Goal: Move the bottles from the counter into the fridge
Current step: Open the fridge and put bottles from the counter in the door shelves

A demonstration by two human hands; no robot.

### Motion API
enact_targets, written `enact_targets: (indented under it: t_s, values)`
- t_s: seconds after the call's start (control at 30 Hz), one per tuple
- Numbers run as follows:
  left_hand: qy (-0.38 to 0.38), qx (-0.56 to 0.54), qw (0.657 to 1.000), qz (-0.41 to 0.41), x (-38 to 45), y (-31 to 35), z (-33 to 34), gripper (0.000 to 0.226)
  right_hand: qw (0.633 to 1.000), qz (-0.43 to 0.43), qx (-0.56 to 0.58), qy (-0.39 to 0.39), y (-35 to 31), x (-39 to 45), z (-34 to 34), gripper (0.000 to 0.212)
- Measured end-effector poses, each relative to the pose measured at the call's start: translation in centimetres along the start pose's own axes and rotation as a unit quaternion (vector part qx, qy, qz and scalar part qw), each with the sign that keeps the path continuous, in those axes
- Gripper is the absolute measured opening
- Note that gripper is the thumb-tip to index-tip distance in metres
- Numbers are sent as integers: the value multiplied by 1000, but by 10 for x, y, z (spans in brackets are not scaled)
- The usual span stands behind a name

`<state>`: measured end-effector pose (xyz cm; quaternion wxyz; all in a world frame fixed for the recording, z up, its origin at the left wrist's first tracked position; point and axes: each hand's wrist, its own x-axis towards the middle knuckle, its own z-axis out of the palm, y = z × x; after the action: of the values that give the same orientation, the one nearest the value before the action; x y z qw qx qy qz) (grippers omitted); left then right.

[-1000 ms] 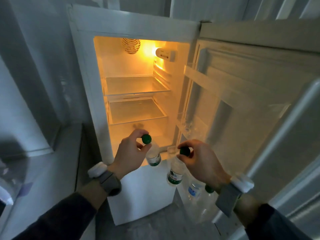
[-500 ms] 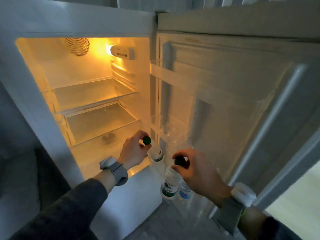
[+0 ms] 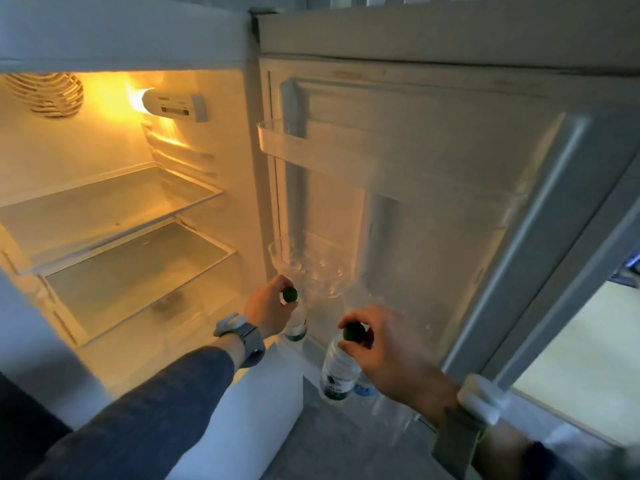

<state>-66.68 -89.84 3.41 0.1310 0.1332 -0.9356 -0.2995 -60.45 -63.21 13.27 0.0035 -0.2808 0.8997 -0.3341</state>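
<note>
Each hand pinches a clear, green-capped bottle by its neck: left hand (image 3: 268, 311) on the left bottle (image 3: 296, 323), right hand (image 3: 388, 351) on the right bottle (image 3: 337, 374), before the open fridge (image 3: 138, 36).

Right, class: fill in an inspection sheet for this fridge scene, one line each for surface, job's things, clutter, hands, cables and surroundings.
Surface: two bare glass shelves in the lit white fridge interior; nothing on them.
Job's things: two clear plastic green-capped water bottles, one in the left hand, one in the right hand; a blue-labelled bottle low by the door.
Clutter: nothing seen.
Hands: left hand grips its bottle near the cap; right hand pinches the cap of the other.
Cables: nothing seen.
Surroundings: open fridge door with a clear upper door rack; grey floor; grey wrist straps on both arms.
</note>
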Motion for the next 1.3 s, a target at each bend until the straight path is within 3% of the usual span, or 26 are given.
enact_targets:
  t_s: [0.3,0.67,0.87,1.17,1.3]
  values:
    - [-15,40,999,3,20,-6,13,42,1000,4,-4,25,-4,4,20,24]
    - [-13,-42,999,9,-22,2,-16,53,999,12,9,35,-11,9,22,25]
    - [-172,-83,974,118,-111,11,-11,73,999,-8,1,41,-22,18,20,28]
    - [-73,-223,965,120,-101,24,15,55,998,-25,39,49,-32,17,10,42]
    - [-52,-238,965,100,-88,19,26,63,995,-20,26,96,-29,13,-19,28]
